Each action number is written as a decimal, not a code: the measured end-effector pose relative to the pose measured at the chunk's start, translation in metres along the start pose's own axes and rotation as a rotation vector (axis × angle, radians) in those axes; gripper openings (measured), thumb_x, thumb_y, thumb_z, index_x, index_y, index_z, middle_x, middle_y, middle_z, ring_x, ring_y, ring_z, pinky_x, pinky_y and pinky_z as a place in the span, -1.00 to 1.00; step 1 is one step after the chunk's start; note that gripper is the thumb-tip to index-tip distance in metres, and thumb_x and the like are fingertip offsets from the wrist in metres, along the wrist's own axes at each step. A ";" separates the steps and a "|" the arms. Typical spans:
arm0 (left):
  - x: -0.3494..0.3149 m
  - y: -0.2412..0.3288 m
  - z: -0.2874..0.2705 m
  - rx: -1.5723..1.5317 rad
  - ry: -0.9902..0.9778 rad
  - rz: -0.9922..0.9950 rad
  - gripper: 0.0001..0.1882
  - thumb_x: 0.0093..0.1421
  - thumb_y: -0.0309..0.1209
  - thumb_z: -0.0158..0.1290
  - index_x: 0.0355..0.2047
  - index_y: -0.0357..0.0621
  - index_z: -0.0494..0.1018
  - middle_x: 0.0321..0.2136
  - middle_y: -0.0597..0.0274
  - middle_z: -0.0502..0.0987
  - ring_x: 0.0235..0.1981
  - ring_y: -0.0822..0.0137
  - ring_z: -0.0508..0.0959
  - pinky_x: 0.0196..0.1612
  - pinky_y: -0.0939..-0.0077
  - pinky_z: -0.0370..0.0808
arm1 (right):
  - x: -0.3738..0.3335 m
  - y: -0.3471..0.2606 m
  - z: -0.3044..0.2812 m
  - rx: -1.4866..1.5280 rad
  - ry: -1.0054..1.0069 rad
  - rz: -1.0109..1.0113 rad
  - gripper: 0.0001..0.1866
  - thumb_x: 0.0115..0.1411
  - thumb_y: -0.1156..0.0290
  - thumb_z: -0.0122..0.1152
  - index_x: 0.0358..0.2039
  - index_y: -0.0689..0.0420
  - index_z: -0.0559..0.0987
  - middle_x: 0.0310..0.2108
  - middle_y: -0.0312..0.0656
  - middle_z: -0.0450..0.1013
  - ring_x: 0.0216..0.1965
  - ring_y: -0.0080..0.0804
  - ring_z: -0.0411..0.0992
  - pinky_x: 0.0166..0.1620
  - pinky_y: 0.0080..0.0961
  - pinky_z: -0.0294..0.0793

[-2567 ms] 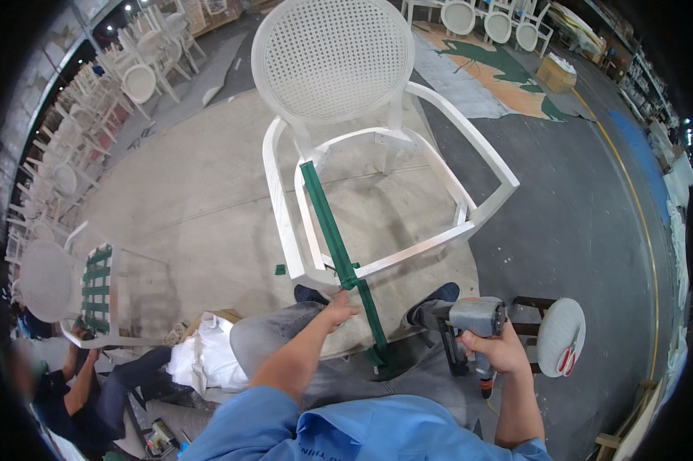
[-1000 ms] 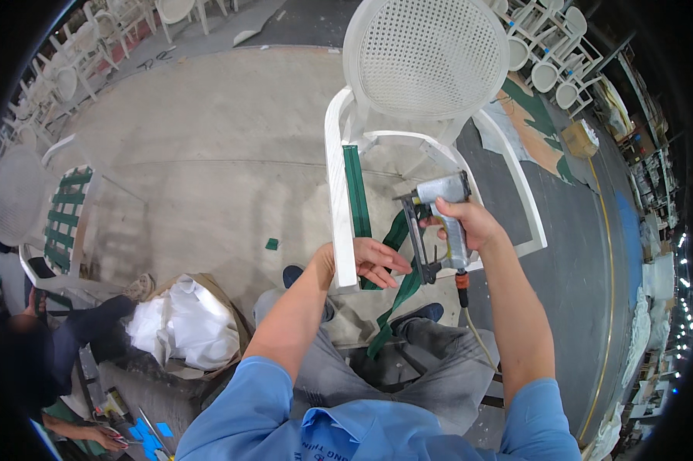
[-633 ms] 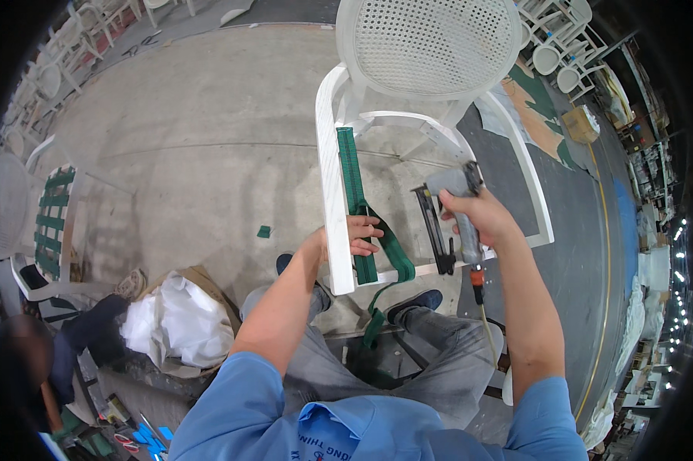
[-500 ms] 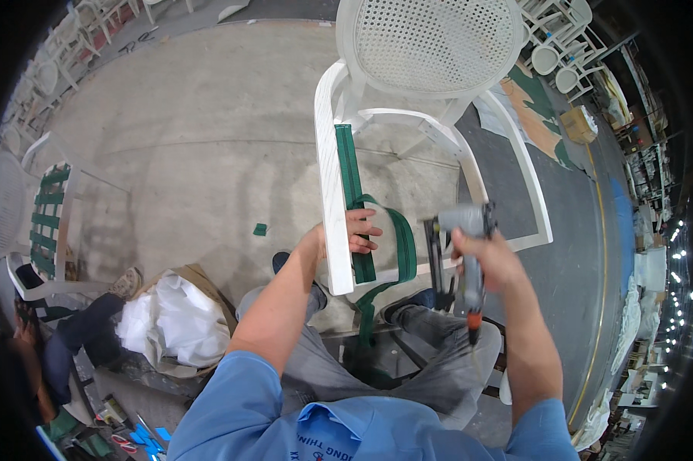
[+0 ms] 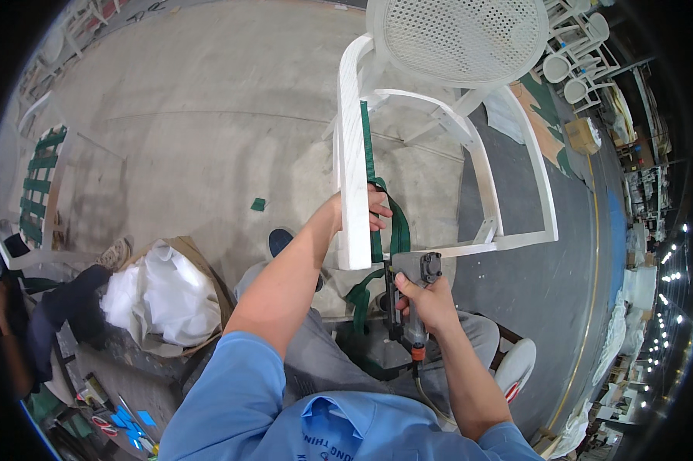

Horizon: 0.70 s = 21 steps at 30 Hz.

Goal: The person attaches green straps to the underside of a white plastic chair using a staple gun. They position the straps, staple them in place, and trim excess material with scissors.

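A white chair frame [image 5: 355, 169] with a woven oval back [image 5: 462, 42] stands tilted in front of me. Green webbing [image 5: 368, 142] runs along the inside of its left rail, and a loose loop hangs beside it. My left hand [image 5: 377, 211] reaches under the armrest, its fingers apart and lying against the webbing; the thumb is hidden. Wrapped round the handle of a grey pneumatic staple gun [image 5: 417, 330] is my right hand [image 5: 432, 306]. The gun's head is close to the front corner of the frame, by the webbing; whether they touch I cannot tell.
An air hose [image 5: 423, 392] trails from the gun to my lap. On the left are a bag with white plastic [image 5: 166, 296], a chair with green webbing [image 5: 43, 184] and another person's leg [image 5: 62, 307]. A green scrap [image 5: 258, 204] lies on the floor.
My right hand has brought the staple gun left, to the front corner of the frame. My left hand stays at the webbing. The whole view has shifted somewhat.
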<state>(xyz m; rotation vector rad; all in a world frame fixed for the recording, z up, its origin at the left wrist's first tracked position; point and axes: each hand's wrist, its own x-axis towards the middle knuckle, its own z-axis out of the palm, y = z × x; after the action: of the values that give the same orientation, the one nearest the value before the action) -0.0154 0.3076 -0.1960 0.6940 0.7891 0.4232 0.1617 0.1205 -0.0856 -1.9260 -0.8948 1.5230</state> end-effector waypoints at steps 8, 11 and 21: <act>-0.002 0.000 -0.002 -0.073 0.022 -0.002 -0.44 0.45 -0.23 -0.01 0.28 -0.35 0.15 -0.06 -0.21 0.62 -0.21 0.01 0.72 -0.26 0.24 0.74 | 0.005 -0.007 0.014 -0.055 0.032 0.012 -0.70 0.25 0.24 0.43 -0.27 0.23 0.61 -0.48 -0.29 0.55 -0.62 -0.57 0.46 -0.60 -0.61 0.40; -0.003 0.003 -0.001 -0.084 0.015 -0.013 -0.43 0.45 -0.23 -0.01 0.28 -0.35 0.14 -0.06 -0.21 0.62 -0.20 -0.01 0.71 -0.25 0.22 0.74 | 0.005 -0.005 0.016 -0.068 0.037 0.014 -0.71 0.25 0.24 0.43 -0.27 0.22 0.61 -0.50 -0.31 0.55 -0.63 -0.58 0.45 -0.59 -0.62 0.40; -0.003 0.003 -0.003 -0.076 0.007 -0.019 -0.49 0.46 -0.23 -0.04 0.24 -0.33 0.19 -0.06 -0.19 0.63 -0.21 -0.01 0.71 -0.25 0.23 0.74 | 0.005 -0.001 0.024 -0.108 0.048 0.027 -0.76 0.25 0.32 0.41 -0.23 0.21 0.58 -0.50 -0.33 0.52 -0.64 -0.62 0.41 -0.59 -0.61 0.39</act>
<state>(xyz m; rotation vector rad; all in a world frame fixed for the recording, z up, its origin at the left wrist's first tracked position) -0.0195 0.3093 -0.1938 0.6138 0.7820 0.4366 0.1393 0.1244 -0.0934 -2.0506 -0.9511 1.4641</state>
